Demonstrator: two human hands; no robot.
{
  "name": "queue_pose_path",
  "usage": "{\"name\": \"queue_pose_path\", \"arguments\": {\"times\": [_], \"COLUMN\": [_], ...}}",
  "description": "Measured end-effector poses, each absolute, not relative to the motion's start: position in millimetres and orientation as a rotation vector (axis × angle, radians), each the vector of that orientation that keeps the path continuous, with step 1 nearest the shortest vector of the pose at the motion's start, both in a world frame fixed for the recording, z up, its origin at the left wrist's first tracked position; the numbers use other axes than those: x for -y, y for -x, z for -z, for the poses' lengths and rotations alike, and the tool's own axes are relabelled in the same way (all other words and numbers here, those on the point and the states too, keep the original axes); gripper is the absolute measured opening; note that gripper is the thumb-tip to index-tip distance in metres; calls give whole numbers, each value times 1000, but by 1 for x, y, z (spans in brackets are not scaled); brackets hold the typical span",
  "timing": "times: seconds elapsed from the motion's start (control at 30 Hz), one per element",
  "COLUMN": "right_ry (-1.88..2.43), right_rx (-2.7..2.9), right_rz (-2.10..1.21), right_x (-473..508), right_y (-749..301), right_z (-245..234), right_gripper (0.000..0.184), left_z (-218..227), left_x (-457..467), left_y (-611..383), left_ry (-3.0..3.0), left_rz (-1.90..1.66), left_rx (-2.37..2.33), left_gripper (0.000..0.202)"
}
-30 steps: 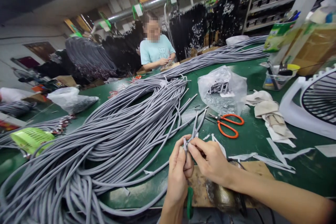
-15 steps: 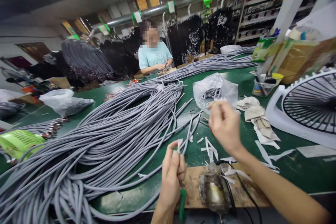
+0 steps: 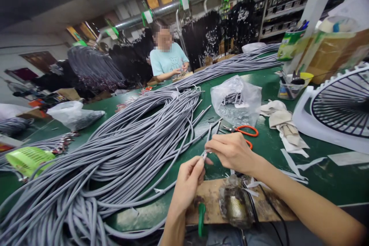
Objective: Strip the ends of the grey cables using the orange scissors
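My left hand (image 3: 188, 178) is closed in a pinch around the end of a grey cable (image 3: 205, 155), with the thumb on top. My right hand (image 3: 230, 150) meets it there, thumb and fingertips pinched at the cable's tip. Something whitish shows between the two hands, too small to make out. Left of my hands lies a large coil of grey cables (image 3: 138, 142). Orange-handled scissors (image 3: 247, 130) rest on the green table (image 3: 325, 184) just behind my right hand.
A metal device (image 3: 235, 205) sits on a wooden board (image 3: 207, 192) before me. A clear bag (image 3: 236, 96) of small grey pieces, cloth gloves (image 3: 281, 121), white strips (image 3: 291, 163) and a fan (image 3: 340, 107) lie to the right. A co-worker (image 3: 168, 57) sits opposite.
My right hand has come down and left, from near the clear bag to the cable end in my left hand. The scissors, mostly hidden before, are now visible.
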State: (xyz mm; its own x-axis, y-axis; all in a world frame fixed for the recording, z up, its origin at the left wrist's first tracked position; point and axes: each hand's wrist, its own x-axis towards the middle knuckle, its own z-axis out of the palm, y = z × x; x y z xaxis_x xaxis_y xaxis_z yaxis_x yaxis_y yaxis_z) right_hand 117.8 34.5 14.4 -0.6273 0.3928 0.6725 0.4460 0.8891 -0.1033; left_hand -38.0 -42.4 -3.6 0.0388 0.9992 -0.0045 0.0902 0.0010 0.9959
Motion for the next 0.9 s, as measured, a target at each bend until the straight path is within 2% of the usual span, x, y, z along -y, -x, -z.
{"name": "queue_pose_path", "arguments": {"times": [0.17,0.3,0.4,0.5,0.6,0.73,0.8,0.9], "right_ry": [860,878,838,838,800,785,868,961], "right_rx": [2318,2115,2177,2199,2263,2447,2435,2296], "right_rz": [-182,-609,-800,-735,-469,-240,-390,-947], "right_x": [-31,-37,-36,-29,-20,-19,-25,-33], "right_y": [-114,-116,-115,-110,-106,-107,-111,-115], "right_z": [-16,-21,-23,-20,-11,-5,-7,-14], "right_gripper": [13,18,17,26,25,22,23,26], "left_z": [10,13,13,14,18,23,23,20], "left_x": [41,42,44,45,46,47,49,52], "left_y": [35,40,42,38,33,29,30,33], "left_ry": [-1886,-1741,-1670,-1700,-1779,-1976,-2107,-2106], "left_rz": [-1046,-1182,-1248,-1358,-1440,-1302,-1178,-1191], "left_rx": [-1544,-1583,-1593,-1649,-1725,-1781,-1685,-1475], "left_gripper": [18,24,25,22,22,25,24,22]}}
